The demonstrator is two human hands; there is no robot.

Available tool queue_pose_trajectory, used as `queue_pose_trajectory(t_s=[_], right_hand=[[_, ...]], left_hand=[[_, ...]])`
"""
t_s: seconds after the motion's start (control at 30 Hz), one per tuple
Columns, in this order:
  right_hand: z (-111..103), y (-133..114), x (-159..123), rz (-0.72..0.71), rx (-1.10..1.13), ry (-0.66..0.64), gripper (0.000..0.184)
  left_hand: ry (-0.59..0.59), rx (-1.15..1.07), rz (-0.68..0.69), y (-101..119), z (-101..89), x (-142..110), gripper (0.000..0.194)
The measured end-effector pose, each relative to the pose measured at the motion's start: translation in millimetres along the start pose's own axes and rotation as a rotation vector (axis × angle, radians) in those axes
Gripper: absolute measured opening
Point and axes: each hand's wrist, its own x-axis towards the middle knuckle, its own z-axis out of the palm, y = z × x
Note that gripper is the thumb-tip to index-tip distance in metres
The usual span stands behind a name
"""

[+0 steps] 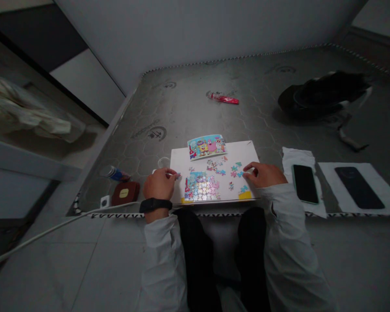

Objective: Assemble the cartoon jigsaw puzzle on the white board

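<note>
My left hand, with a dark band on its wrist, is at the left edge of a white board. Its thumb and index finger pinch a small puzzle piece. Beside them lies a partly joined jigsaw puzzle in blue, red and pink. My right hand rests over the board's right side, thumb and index finger apart, fingertips beside loose blue and pink pieces. Another loose cluster lies mid-board. A cartoon picture card stands tilted at the board's back edge.
Two phones lie on white paper at the right. At the left are a brown case, a blue can, a white cube and a cable. A red packet and a dark bag sit farther back.
</note>
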Motion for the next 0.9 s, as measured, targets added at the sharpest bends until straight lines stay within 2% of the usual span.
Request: queue_pose_trajectory(t_s=[0.63, 0.9], right_hand=[[-1.5, -0.2, -0.1, 0.021, 0.010, -0.028, 0.021], [0.0, 0.5, -0.7, 0.007, 0.011, 0.002, 0.021]], left_hand=[[-0.009, -0.002, -0.017, -1.7, 1.6, -0.7, 0.020], [-0.001, -0.020, -0.039, -2.8, 5.1, 2.0, 0.016]])
